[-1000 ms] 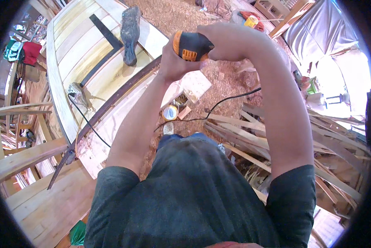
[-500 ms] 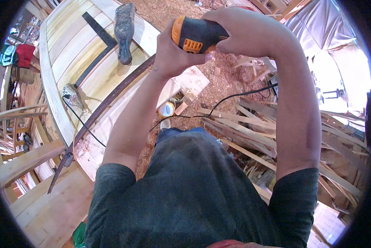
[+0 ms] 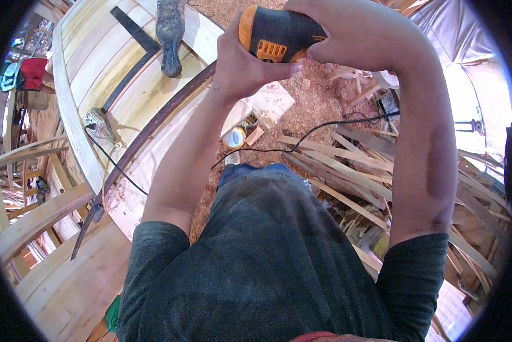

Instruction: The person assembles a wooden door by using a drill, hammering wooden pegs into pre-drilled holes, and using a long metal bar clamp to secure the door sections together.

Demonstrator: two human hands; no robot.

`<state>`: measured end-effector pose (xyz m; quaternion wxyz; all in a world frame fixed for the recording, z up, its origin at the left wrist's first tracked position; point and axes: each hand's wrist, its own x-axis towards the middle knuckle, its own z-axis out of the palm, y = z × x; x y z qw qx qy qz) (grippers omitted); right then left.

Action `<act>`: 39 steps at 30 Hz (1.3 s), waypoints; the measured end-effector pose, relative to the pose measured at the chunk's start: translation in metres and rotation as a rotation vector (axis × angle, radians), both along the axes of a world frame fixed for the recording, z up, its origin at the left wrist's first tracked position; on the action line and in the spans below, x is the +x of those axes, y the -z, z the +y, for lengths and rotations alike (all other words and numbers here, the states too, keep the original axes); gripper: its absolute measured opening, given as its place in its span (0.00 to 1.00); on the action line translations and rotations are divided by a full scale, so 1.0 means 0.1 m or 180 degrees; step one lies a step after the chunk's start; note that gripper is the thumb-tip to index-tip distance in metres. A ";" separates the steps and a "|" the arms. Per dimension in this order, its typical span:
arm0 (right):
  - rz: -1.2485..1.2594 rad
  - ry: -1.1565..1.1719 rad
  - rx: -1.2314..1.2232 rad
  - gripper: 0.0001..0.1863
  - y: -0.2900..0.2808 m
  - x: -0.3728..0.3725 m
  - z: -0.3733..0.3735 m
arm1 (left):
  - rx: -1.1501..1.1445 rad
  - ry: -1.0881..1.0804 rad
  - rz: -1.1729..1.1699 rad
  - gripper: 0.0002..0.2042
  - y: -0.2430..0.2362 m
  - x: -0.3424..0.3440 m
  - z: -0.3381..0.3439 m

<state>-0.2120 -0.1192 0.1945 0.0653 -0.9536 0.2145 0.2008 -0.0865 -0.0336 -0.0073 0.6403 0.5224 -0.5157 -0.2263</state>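
Both my hands hold a black-and-orange power tool [image 3: 284,31] out in front of me, at the top of the picture. My left hand [image 3: 239,71] wraps round its orange end, thumb along the underside. On the other end, my right hand [image 3: 338,37] grips the black body from above, the wrist bent. The tool's working side is hidden, so its exact kind is unclear. Just left of it lies a curved panel of pale wooden planks [image 3: 90,68], with a dark strip [image 3: 153,117] along its near edge.
On the panel rest a black L-shaped square [image 3: 133,31], a long dark dusty tool [image 3: 170,37] and a small greyish corded device [image 3: 98,122]. A tape roll [image 3: 233,137] and a black cable [image 3: 318,130] lie near my feet. Wooden strips [image 3: 347,165] pile up at right; shavings cover the floor [image 3: 324,102].
My hands and the power tool have shifted slightly up and to the right in the picture. My grip looks the same. The black cable's curve has changed a little.
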 end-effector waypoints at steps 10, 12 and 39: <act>-0.0484 -0.0585 0.0312 0.28 1.26 0.22 -0.45 | 0.0281 -0.0281 0.0238 0.35 0.79 0.12 -0.01; -0.0519 -0.0473 0.0228 0.25 1.49 0.13 -0.41 | 0.0052 -0.0431 0.0327 0.33 1.00 0.00 -0.04; -0.2475 0.0930 0.2238 0.44 0.83 -1.41 -0.22 | -0.0422 -0.1041 -0.3760 0.24 -2.36 0.24 1.06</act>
